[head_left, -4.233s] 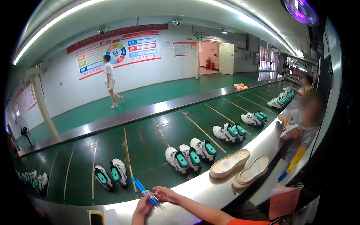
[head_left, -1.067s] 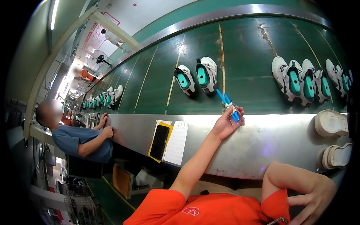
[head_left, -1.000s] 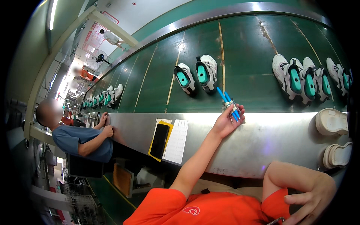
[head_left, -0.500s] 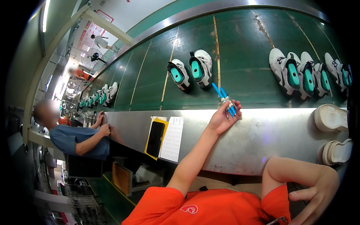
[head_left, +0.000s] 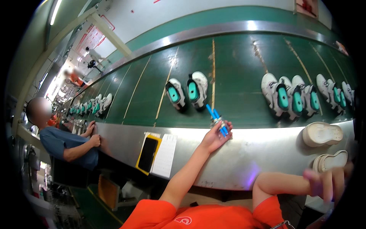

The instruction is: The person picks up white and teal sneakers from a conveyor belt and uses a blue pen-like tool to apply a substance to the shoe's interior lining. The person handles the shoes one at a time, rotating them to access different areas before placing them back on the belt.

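Observation:
My left hand [head_left: 215, 140] is closed around a small bundle of blue pens [head_left: 213, 113], bound with something whitish, above the edge of the steel ledge. Just beyond the pens, on the green conveyor belt [head_left: 238, 95], sits a pair of white and black sneakers [head_left: 197, 89] with teal inserts in their openings. At the far right, my right hand [head_left: 332, 184] is in the air with bent fingers, smeared by motion. It is nearest to the cream shoe soles [head_left: 323, 134] lying on the ledge; I cannot make out anything in it.
Several more sneakers stand on the belt at the right [head_left: 291, 95] and far left [head_left: 101, 105]. A black phone [head_left: 148, 154] on a yellow pad and a written sheet [head_left: 164, 155] lie on the steel ledge [head_left: 236, 160]. A co-worker in blue [head_left: 68, 143] sits at the left.
The view has tilted up and shifted, so the scene sits lower and further left. My right hand has risen toward the soles. My left hand keeps hold of the pens.

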The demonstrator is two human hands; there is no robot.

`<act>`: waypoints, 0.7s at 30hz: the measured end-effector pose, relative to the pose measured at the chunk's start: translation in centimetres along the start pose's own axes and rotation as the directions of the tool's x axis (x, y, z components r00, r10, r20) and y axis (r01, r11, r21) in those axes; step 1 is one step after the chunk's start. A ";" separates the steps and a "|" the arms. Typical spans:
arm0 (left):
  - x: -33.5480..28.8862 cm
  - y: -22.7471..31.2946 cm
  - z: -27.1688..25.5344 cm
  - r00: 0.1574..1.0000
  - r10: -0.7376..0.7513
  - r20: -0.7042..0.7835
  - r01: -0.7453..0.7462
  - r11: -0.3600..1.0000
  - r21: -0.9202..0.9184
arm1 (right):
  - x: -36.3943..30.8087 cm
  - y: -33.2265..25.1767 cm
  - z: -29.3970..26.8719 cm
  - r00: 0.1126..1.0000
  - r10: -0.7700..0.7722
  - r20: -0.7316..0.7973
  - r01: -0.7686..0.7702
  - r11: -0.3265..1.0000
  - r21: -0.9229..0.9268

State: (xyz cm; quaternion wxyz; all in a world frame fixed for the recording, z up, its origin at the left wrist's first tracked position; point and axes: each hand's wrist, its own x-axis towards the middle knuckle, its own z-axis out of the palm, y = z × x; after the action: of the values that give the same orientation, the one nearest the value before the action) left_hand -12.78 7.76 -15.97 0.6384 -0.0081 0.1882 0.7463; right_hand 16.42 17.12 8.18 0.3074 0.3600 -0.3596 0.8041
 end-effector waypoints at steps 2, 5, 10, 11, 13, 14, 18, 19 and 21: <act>-0.1 0.0 0.0 1.000 0.004 0.005 -0.004 1.000 0.009 | 0.8 1.3 0.1 0.984 -0.067 -0.166 0.037 0.983 -0.179; 0.1 -0.2 0.6 1.000 -0.006 0.006 0.006 1.000 0.014 | 1.8 3.4 -1.2 0.982 -0.146 -0.117 0.073 0.873 -0.482; -0.4 0.3 -0.2 0.998 0.024 -0.058 -0.024 1.000 0.002 | 3.6 4.9 -1.3 0.900 0.283 0.333 0.059 0.677 -0.734; -0.5 0.2 0.3 0.998 0.026 -0.055 -0.025 1.000 0.015 | 3.4 5.8 -0.6 0.904 0.175 0.391 0.147 0.731 -0.667; 0.0 -0.1 0.8 0.998 0.032 -0.057 -0.027 0.997 0.072 | 3.1 7.4 0.2 0.870 -0.082 0.486 0.379 0.741 -0.554; 0.0 -0.1 0.9 0.999 0.021 -0.040 -0.018 0.997 0.071 | 3.1 8.2 0.2 0.825 -0.220 0.521 0.507 0.696 -0.509; -0.1 -0.2 0.5 0.997 0.042 -0.061 -0.036 0.994 0.106 | 2.2 6.9 1.4 0.797 -0.419 0.435 0.602 0.495 -0.626; -0.1 0.0 0.4 0.998 0.033 -0.062 -0.027 0.995 0.095 | 2.6 8.1 1.2 0.695 -0.556 0.455 0.694 0.354 -0.627; 0.0 -0.4 0.7 0.996 0.009 -0.093 -0.005 0.999 0.043 | 2.9 9.0 1.2 0.668 -0.591 0.452 0.689 0.262 -0.676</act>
State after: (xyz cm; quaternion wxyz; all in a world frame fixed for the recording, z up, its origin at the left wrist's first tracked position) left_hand -12.25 7.99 -15.39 0.6263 -0.0283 0.2337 0.7432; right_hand 8.46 11.86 7.87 0.7124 0.3341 -0.5212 0.3303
